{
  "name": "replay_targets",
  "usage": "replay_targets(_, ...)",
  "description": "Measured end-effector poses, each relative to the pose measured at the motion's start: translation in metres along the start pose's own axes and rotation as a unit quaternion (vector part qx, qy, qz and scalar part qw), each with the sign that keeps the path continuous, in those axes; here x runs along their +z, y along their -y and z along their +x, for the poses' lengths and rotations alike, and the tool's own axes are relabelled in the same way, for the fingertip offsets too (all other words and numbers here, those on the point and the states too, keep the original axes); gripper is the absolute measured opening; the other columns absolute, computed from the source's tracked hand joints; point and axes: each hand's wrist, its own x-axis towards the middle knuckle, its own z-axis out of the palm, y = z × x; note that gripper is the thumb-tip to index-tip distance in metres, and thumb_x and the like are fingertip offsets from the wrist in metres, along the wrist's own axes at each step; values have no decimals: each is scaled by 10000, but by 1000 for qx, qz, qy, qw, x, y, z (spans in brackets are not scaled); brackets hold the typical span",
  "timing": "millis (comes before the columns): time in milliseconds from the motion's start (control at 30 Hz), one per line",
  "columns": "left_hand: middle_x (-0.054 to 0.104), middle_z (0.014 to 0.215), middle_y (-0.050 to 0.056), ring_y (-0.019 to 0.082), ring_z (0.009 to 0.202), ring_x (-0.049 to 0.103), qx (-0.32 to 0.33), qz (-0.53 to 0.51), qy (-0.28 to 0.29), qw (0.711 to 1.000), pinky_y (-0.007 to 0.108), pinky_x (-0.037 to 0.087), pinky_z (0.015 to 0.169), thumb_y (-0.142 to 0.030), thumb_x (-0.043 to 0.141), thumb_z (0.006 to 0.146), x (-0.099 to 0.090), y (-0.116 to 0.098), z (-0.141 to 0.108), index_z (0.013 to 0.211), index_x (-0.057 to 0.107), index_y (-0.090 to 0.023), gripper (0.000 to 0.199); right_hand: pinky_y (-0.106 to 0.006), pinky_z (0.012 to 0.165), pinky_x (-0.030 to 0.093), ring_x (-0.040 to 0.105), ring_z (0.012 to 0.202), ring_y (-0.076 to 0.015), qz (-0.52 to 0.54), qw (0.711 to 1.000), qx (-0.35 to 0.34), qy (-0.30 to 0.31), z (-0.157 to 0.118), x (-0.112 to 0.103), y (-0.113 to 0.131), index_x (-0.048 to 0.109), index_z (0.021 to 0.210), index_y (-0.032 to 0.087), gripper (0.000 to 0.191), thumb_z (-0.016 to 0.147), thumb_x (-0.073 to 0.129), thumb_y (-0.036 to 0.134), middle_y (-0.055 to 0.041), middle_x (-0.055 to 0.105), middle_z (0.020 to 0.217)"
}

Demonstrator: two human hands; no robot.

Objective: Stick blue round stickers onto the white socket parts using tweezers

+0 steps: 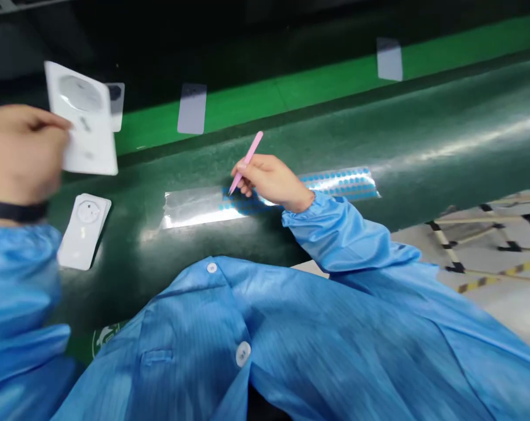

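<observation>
While tweezers (252,147) point at strip (194,207), open surface (449,134) rightward, card stack (83,234) well left

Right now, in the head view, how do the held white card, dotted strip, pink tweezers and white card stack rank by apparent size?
1. Dotted strip, partly covered
2. Held white card
3. White card stack
4. Pink tweezers
The held card seems nearer the camera, so its true size against the stack is unsure.
</observation>
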Motion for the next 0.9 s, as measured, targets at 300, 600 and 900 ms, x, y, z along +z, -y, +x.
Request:
replay_targets(300, 831, 943, 22, 240, 871, 787, -139, -152, 243, 948, 360, 628, 834, -331, 630, 782, 77, -35, -172, 887, 626, -271, 121, -211, 517, 587, 715, 537, -136, -110, 992, 65, 6, 7, 25, -3, 637, 778, 181, 302, 1009, 674, -11, -7, 745, 638)
replay_targets(600, 833, 848, 19, 360, 952, 828, -35, 20, 364, 930, 416, 575, 804, -356, 702, 901, 56, -37, -169, 1187, 569, -285, 324, -173, 512, 567, 685, 516, -99, -137, 989, 61, 19, 9, 26, -6, 658, 767, 167, 297, 1010, 680, -3, -6, 754, 645)
replay_targets(900, 737, 1520, 161, 443, 1557, 540, 183, 8, 281, 942, 602, 456, 1223, -387, 885, 841, 88, -19, -154, 1268, 766, -228, 471, -163, 524, 551, 683, 518, -96, -89, 992, 88, -7, 7, 26, -5, 650, 725, 159, 347, 1044, 667, 22, -1, 715, 594)
